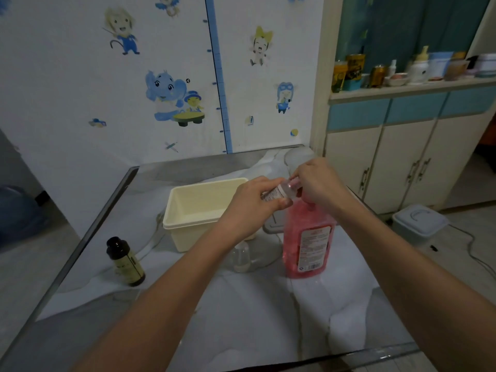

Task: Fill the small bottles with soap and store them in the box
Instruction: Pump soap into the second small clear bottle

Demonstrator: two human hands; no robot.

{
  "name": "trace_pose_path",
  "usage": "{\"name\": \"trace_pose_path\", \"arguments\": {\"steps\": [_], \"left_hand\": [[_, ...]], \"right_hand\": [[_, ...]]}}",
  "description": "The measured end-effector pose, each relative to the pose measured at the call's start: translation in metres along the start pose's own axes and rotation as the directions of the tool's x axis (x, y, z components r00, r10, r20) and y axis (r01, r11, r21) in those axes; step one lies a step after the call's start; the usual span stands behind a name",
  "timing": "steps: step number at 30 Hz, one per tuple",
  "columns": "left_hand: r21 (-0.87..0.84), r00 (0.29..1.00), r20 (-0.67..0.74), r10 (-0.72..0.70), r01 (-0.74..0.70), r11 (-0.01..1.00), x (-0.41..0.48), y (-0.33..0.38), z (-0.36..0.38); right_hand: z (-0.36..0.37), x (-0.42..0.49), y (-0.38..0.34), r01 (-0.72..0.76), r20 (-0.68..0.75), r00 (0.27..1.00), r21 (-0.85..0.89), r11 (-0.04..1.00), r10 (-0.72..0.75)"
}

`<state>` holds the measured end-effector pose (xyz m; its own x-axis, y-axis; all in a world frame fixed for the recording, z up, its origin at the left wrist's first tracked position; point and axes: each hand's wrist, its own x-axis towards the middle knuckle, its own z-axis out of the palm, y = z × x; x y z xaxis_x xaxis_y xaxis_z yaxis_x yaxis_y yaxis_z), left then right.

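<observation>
My left hand (253, 204) grips a small clear bottle (279, 193) with a printed label, held tilted above the table. My right hand (319, 181) pinches that bottle's cap end with its fingertips. Directly below stands a big pink soap bottle (307, 242) with a white label. The cream plastic box (200, 210) sits to the left of my hands and looks bare inside. A dark amber small bottle (125, 261) stands upright near the table's left edge. A clear bottle (245, 256) lies under my left forearm, partly hidden.
The table (241, 318) has a marbled white top with a metal rim. A clear container (298, 157) stands behind my hands. A cupboard (402, 162) with jars on its shelf is at the right, and a white lidded bin (418, 224) sits on the floor.
</observation>
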<state>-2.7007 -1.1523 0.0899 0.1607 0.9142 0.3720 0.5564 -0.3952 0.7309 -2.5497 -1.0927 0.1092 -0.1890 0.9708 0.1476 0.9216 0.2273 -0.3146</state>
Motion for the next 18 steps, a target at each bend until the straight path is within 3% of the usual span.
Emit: {"name": "trace_pose_path", "arguments": {"steps": [1, 2, 3, 4, 6, 7, 9, 10, 12, 18], "left_hand": [[0.003, 1.000, 0.007, -0.002, 0.002, 1.000, 0.001, 0.002, -0.001], [0.014, 1.000, 0.014, 0.001, -0.001, 1.000, 0.002, 0.003, -0.003], [0.026, 1.000, 0.017, 0.007, -0.007, 1.000, 0.003, 0.005, -0.005], [0.037, 1.000, 0.017, 0.013, -0.013, 0.999, 0.005, 0.007, -0.006], [0.047, 1.000, 0.015, 0.015, -0.015, 0.999, 0.007, 0.008, -0.009], [0.042, 1.000, 0.016, 0.013, -0.013, 0.999, 0.007, 0.008, -0.010], [0.030, 1.000, 0.016, 0.015, -0.015, 0.999, 0.006, 0.007, -0.009], [0.032, 1.000, 0.013, 0.015, -0.015, 0.999, 0.005, 0.006, -0.007], [0.034, 1.000, 0.009, 0.009, -0.010, 0.999, 0.004, 0.002, -0.004], [-0.005, 1.000, 0.002, 0.017, -0.017, 1.000, 0.000, 0.000, 0.000]], "right_hand": [[-0.004, 0.000, -0.003, 0.024, 0.023, 1.000, -0.180, 0.983, -0.020], [-0.007, 0.000, -0.004, 0.019, 0.037, 0.999, -0.184, 0.983, -0.012], [-0.007, 0.001, -0.003, 0.000, 0.007, 1.000, -0.066, 0.998, 0.000], [-0.010, 0.003, -0.002, -0.035, 0.002, 0.999, 0.166, 0.985, 0.035], [-0.016, 0.001, -0.006, -0.154, 0.037, 0.985, 0.610, 0.777, 0.167], [-0.016, 0.002, -0.005, -0.173, 0.031, 0.978, 0.660, 0.731, 0.204], [-0.014, 0.002, -0.005, -0.097, -0.017, 0.992, 0.503, 0.859, 0.122], [-0.013, 0.003, -0.005, -0.008, -0.024, 1.000, 0.275, 0.961, 0.015], [-0.008, 0.001, -0.006, 0.037, -0.032, 0.999, -0.026, 0.999, -0.038], [-0.001, -0.001, -0.004, -0.022, -0.079, 0.996, 0.246, 0.969, 0.043]]}}
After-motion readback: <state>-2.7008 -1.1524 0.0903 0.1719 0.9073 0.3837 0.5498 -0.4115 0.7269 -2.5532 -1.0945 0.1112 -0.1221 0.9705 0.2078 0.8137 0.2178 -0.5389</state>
